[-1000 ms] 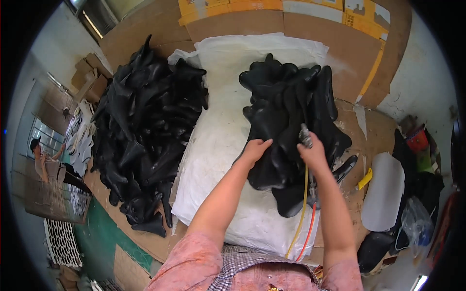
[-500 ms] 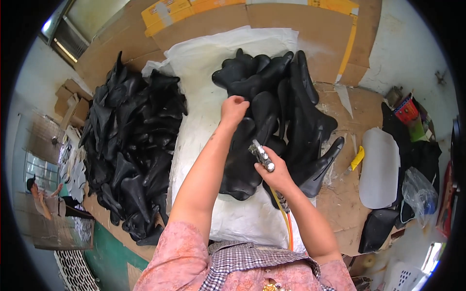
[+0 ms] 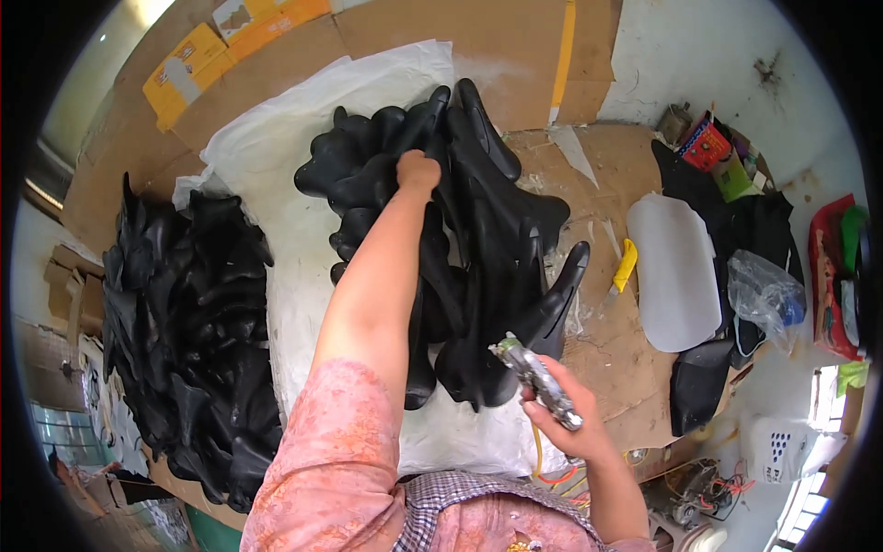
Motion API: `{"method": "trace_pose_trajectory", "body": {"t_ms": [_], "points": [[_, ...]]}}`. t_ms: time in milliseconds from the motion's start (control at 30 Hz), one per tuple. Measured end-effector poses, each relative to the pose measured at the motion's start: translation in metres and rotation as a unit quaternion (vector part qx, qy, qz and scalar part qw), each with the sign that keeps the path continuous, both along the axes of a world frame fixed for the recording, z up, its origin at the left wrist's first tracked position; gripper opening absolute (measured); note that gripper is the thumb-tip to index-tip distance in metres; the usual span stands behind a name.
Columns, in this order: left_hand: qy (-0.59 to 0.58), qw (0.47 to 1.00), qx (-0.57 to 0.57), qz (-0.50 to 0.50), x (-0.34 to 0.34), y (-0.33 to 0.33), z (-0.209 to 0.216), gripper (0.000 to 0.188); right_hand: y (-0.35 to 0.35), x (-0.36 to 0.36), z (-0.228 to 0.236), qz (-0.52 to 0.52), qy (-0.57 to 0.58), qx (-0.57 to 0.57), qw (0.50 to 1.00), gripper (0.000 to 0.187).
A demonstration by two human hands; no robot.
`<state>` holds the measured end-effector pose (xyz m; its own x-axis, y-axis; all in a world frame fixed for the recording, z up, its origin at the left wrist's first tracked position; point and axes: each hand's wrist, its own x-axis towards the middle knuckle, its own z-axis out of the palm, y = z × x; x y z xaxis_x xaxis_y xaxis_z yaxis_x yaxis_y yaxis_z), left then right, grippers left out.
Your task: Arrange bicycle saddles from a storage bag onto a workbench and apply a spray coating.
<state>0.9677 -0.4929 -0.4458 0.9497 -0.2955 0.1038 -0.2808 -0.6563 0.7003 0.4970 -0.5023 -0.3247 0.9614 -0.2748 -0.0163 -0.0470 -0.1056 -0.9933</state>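
My left hand (image 3: 419, 172) reaches to the far part of a heap of black bicycle saddle pads (image 3: 501, 198). Its fingers are curled down on one of them, and the fingertips are partly hidden. In my right hand (image 3: 575, 414) is a metal spray gun (image 3: 543, 386) crusted with residue, its nozzle pointing up and left over the near end of the heap. A yellow and orange hose (image 3: 541, 460) hangs below that hand. The pads overlap on a white sheet (image 3: 299, 239), their long noses pointing different ways.
Left of the sheet lies a big pile of thin black covers (image 3: 202, 340). On the cardboard-covered table (image 3: 602, 359) to the right are a yellow-handled knife (image 3: 625, 267), a pale rounded sheet (image 3: 676, 271) and a clear plastic bag (image 3: 768, 290). Cardboard (image 3: 395, 46) walls the back.
My view has swung right. The left hand has reached farther over the heap, while the right hand has drawn the spray gun back toward me. Some near pads lie differently.
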Motion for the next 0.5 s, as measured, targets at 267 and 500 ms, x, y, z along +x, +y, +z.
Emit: {"method": "trace_pose_trajectory", "body": {"t_ms": [267,500], "points": [[0.22,0.826,-0.498,-0.147,-0.087,0.103,0.138,0.012,-0.021,-0.055,0.051,0.009,-0.008,-0.053,0.998,0.056],[0.248,0.824,-0.48,-0.167,-0.151,0.115,0.111,0.016,-0.004,-0.12,0.078,-0.063,0.003,0.026,0.998,0.057]]}}
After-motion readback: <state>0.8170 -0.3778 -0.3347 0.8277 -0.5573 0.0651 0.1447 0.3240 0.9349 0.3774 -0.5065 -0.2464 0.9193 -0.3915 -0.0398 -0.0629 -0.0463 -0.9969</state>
